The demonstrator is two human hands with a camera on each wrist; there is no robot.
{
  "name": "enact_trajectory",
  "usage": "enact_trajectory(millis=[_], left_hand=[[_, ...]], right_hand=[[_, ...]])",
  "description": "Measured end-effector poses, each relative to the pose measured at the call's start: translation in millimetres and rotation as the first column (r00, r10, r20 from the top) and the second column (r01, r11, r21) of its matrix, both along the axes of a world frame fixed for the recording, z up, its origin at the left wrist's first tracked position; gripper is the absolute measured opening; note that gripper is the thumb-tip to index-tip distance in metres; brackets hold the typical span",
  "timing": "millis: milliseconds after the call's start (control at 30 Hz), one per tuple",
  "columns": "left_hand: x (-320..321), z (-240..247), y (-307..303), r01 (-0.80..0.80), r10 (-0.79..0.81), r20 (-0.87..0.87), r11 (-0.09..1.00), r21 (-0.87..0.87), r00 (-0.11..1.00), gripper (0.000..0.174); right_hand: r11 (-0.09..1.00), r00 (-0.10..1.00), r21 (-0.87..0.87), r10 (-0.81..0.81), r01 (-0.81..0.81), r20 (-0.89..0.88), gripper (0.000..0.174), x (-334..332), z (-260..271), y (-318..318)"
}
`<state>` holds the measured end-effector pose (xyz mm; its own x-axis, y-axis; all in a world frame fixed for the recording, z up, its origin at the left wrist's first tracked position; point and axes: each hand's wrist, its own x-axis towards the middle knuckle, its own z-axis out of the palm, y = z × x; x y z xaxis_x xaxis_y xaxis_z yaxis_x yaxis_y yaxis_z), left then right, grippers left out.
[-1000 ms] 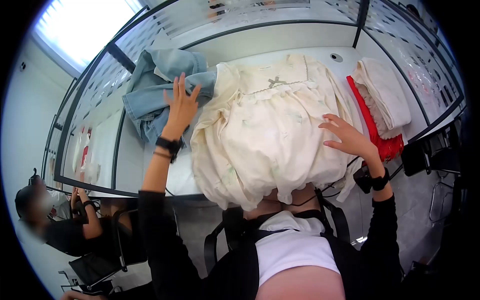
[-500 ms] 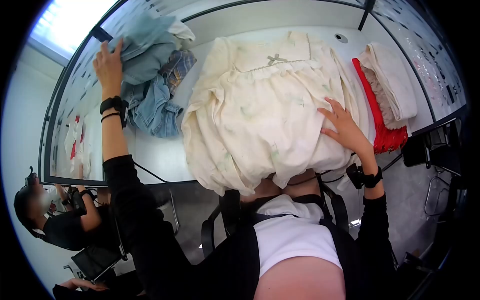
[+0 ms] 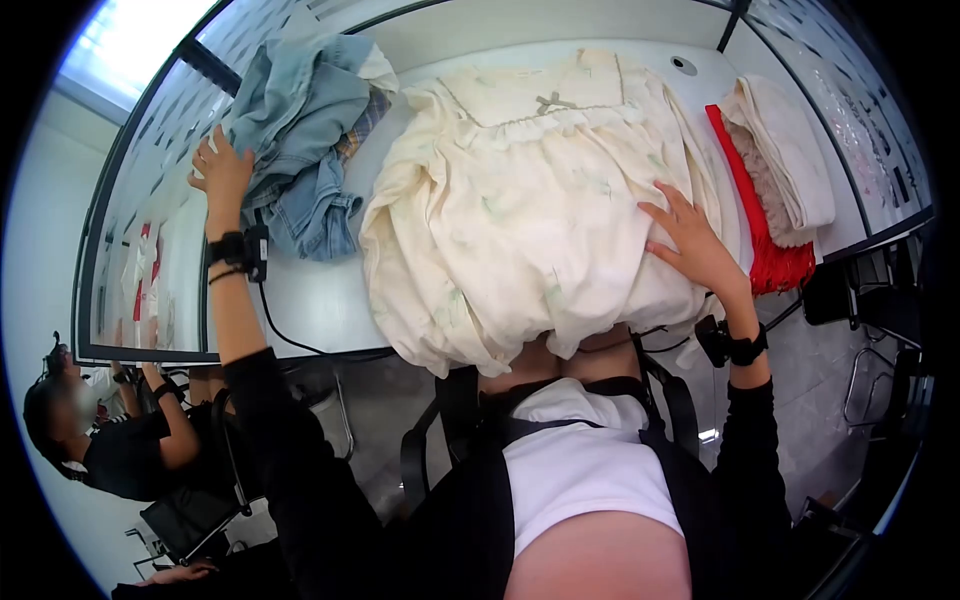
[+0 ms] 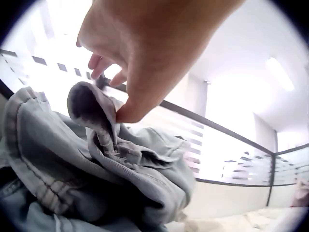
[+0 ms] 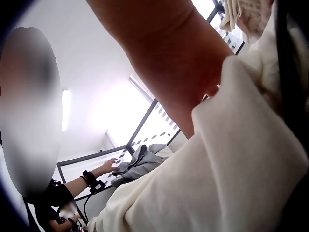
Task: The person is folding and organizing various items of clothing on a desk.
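Observation:
A cream dress (image 3: 520, 200) with a small bow lies spread on the white table (image 3: 310, 300), its hem hanging over the near edge. My right hand (image 3: 690, 240) rests flat on the dress's right side, fingers straight; the right wrist view shows the cream cloth (image 5: 217, 183) bunched under the palm. A heap of pale denim clothes (image 3: 300, 110) lies at the back left. My left hand (image 3: 222, 165) touches the heap's left edge with its fingers spread. In the left wrist view the thumb of that hand (image 4: 140, 53) presses against a raised denim fold (image 4: 89, 104).
A plaid garment (image 3: 360, 125) pokes out from under the denim. At the right lie a red garment (image 3: 765, 255) and a folded cream one (image 3: 790, 160). Glass partitions (image 3: 160, 190) fence the table. Another person (image 3: 120, 450) sits at lower left; a dark chair (image 3: 850, 290) stands at the right.
My left hand has come down from the top of the denim heap to its left edge, and the denim now covers most of the plaid garment. The right hand stays on the dress.

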<state>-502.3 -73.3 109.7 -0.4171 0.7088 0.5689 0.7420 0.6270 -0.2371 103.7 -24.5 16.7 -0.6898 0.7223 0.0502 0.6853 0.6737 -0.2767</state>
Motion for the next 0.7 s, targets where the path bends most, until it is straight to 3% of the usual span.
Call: enact_trajectory(millis=[67, 167, 267, 300, 367, 400, 433, 467, 700], left_hand=[[31.5, 5.1, -16.0, 0.224, -0.21, -0.154, 0.971, 0.082, 0.966, 0.065], [95.8, 2.3, -29.9, 0.501, -0.483, -0.17, 0.861, 0.085, 0.859, 0.053], [148.5, -20.6, -42.3, 0.816, -0.817, 0.24, 0.563, 0.131, 0.525, 0.037], [181.4, -28.9, -55.4, 0.766, -0.741, 0.582, 0.574, 0.291, 0.334, 0.028], [224.7, -47.5, -72.2, 0.859, -0.736, 0.663, 0.422, 0.288, 0.139, 0.017], [243.0, -52.7, -80.6, 0.807, -0.561, 0.827, 0.5, 0.314, 0.026, 0.016], [253.4, -59.7, -84.9, 0.879, -0.671, 0.741, 0.369, 0.302, 0.028, 0.015], [260.4, -67.8, -89.5, 0.883, -0.666, 0.745, 0.362, 0.297, 0.022, 0.014], [271.7, -96.8, -100.1, 0.826, -0.659, 0.747, 0.466, 0.318, 0.083, 0.013]], right_hand=[[1.0, 1.0, 0.016, 0.002, -0.002, -0.009, 0.05, -0.2, -0.7, -2.5], [0.996, 0.999, 0.081, -0.026, 0.03, -0.047, 0.048, -0.1, -3.7, -6.2], [0.992, 0.995, 0.125, -0.021, 0.033, -0.1, 0.046, -1.0, 0.1, -11.9], [0.993, 0.991, 0.106, -0.029, 0.043, -0.129, 0.045, -2.8, 4.1, -16.0], [0.996, 0.981, 0.071, -0.045, 0.059, -0.188, 0.044, -7.8, 12.4, -26.2], [0.998, 0.975, 0.052, -0.035, 0.047, -0.219, 0.044, -7.8, 12.3, -29.3], [0.999, 0.968, 0.031, -0.026, 0.035, -0.249, 0.043, -7.2, 12.0, -32.8], [1.0, 0.96, 0.013, -0.017, 0.021, -0.28, 0.043, -6.7, 11.6, -35.8], [0.997, 0.926, -0.073, -0.04, 0.014, -0.374, 0.039, -0.1, -8.1, -38.3]])
